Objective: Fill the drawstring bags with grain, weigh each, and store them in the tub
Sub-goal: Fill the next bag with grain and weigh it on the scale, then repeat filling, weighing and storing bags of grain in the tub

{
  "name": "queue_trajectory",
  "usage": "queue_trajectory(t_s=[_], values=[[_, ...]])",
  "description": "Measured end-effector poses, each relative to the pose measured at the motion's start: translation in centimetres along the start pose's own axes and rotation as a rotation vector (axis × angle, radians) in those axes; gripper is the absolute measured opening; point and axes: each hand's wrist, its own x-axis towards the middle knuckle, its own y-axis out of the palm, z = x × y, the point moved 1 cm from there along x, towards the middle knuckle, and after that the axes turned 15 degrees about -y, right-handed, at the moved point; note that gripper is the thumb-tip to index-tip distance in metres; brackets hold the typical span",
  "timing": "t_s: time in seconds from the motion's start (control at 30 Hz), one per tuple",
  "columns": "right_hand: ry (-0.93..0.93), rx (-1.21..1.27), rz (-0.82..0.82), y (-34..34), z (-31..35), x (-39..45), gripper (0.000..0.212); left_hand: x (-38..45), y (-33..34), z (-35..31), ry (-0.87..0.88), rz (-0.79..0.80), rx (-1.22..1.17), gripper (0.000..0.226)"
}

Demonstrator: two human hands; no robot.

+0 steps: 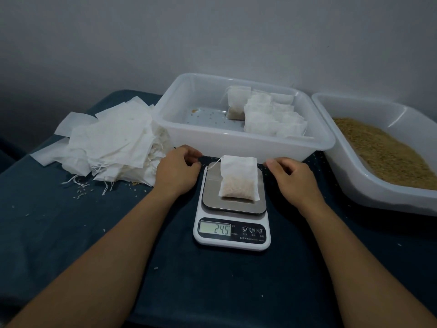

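Note:
A filled white drawstring bag (238,177) lies on the steel plate of a digital scale (233,229) whose display reads 24.5. My left hand (177,170) hovers just left of the scale with loosely curled fingers and holds nothing. To the right of the scale, my right hand (292,178) is also loosely curled and holds nothing. Neither hand touches the bag. Behind the scale stands the white storage tub (189,136), with several filled bags (264,114) stacked in its right half.
A heap of empty white bags (111,140) with loose strings lies at the left on the dark tablecloth. A second white tub of brown grain (383,150) stands at the right. Stray grains dot the cloth. A grey wall rises behind.

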Motion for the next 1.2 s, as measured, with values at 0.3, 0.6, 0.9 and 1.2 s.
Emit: queue_trajectory(t_s=[0.3,0.6,0.9,1.2], values=[[-0.105,0.004,0.068,1.6,3.8,0.1,0.030,-0.1,0.1,-0.1,-0.003,0.016,0.006,0.021],[-0.314,0.062,0.112,-0.7,11.0,-0.7,0.008,-0.5,0.1,-0.3,-0.029,0.030,-0.009,0.011],[-0.333,-0.063,0.036,-2.7,16.2,14.1,0.012,-0.9,0.4,-0.1,-0.054,0.045,-0.057,0.013],[-0.074,-0.255,0.202,4.1,7.4,23.1,0.014,-1.2,0.7,-0.1,-0.051,0.048,-0.102,0.017]])
